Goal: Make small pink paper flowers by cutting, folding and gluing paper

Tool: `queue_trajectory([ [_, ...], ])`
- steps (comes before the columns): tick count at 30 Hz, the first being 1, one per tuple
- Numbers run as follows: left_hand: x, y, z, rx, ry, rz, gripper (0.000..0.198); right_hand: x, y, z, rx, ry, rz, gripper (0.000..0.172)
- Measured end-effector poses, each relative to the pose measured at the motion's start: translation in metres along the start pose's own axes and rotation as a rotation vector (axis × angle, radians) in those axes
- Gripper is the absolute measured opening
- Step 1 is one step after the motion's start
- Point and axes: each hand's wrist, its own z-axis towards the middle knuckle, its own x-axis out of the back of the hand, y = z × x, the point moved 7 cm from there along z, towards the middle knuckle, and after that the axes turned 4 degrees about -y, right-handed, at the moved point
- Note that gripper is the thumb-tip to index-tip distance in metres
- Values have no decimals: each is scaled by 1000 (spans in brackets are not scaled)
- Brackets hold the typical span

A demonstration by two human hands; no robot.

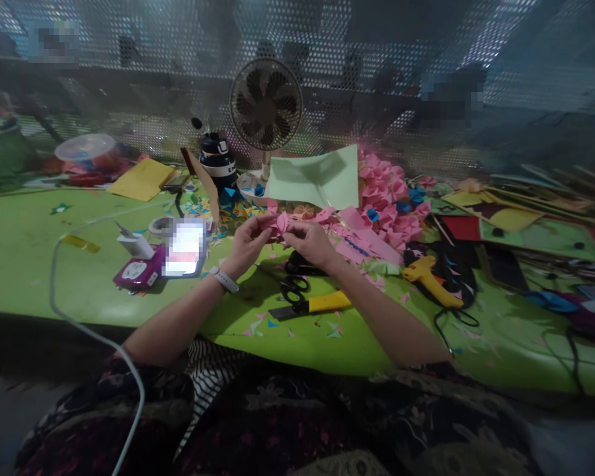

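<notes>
Between my two hands, above the green table (277,354), is a small folded piece of pink paper (281,223). My left hand (250,241), with a pale watch on its wrist, pinches it from the left. My right hand (310,241) grips its right side with thumb and forefinger. Just below the hands lie black-handled scissors (295,289) and a cutter with a yellow handle (327,302). Pink paper strips (367,241) rest beyond my right hand, and a heap of folded pink paper pieces (387,192) rises behind them.
A lit phone (184,248) leans by a purple socket adapter (139,268) at left, with a white cable (54,277) crossing the edge. A yellow glue gun (434,281) lies at right. Behind stand a fan (266,104), a dark bottle (217,162) and a pale green sheet (317,178).
</notes>
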Motion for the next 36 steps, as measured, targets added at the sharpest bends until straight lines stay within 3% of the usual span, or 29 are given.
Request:
queue_trajectory([
  [5,2,-1,-2,29,53,-65,32,-3,1,0,16,-23,49,21],
  [15,5,3,2,55,23,-50,35,5,11,4,-70,-23,234,21],
  [28,3,3,1,68,14,-42,34,10,15,4,-56,19,187,27],
  [36,3,3,1,74,1,-25,31,14,11,2,-11,87,35,26],
])
